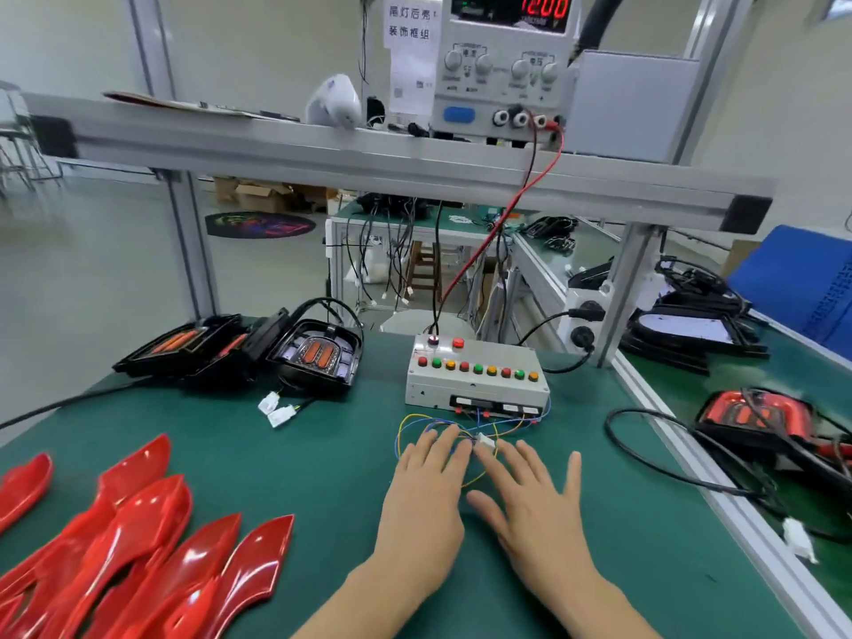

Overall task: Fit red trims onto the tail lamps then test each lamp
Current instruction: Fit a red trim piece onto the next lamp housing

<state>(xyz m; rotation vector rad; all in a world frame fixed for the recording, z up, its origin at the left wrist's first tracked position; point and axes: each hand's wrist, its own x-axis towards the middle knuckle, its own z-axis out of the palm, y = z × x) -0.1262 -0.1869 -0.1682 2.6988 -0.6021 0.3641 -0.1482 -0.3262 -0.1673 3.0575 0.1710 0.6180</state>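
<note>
Both hands lie flat, fingers straight, on green mat: left hand [426, 495], right hand [530, 509], fingertips at white connector [485, 441] w/ coloured wires below test box [477, 375]. Red trims [138, 537] front-left; tail lamps [239, 350] rear-left, untrimmed.

Your bench mat [322, 454] is plain dark green. The trims [138, 546] on it are glossy red. The tail lamps [318, 357] show black housings with orange lenses. Your grey test box [475, 385] carries red, green and amber buttons (in a repeating row), and the power supply [507, 62] shows red digits.
</note>
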